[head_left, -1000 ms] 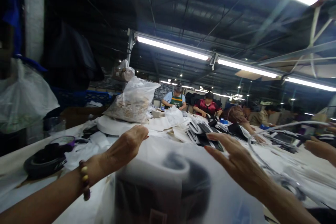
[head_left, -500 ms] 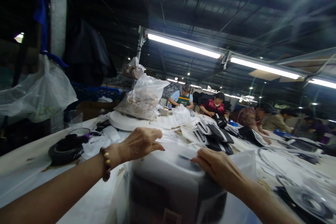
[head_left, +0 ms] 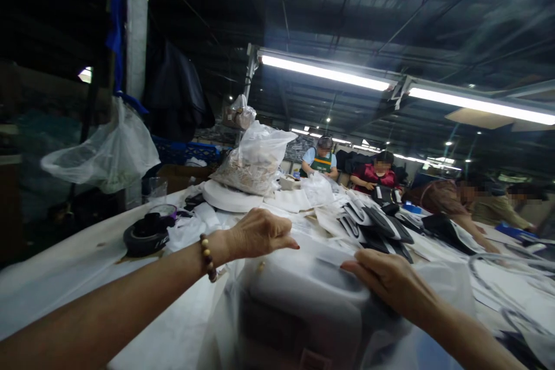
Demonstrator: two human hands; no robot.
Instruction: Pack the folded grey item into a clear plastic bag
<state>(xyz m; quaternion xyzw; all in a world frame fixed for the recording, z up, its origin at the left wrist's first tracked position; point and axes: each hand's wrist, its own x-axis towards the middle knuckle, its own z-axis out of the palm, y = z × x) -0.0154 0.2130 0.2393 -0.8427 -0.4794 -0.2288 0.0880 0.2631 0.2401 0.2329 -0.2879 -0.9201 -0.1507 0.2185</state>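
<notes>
Both hands rest on a white appliance wrapped in a clear bag [head_left: 312,300] on the tabletop [head_left: 65,277]. Left hand [head_left: 258,234] curled, right hand [head_left: 388,280] flat, both pinching film; best to pull it evenly, keeping it taut.

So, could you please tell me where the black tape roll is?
In the head view, the black tape roll lies on the white table at left, beyond the left hand.
</notes>
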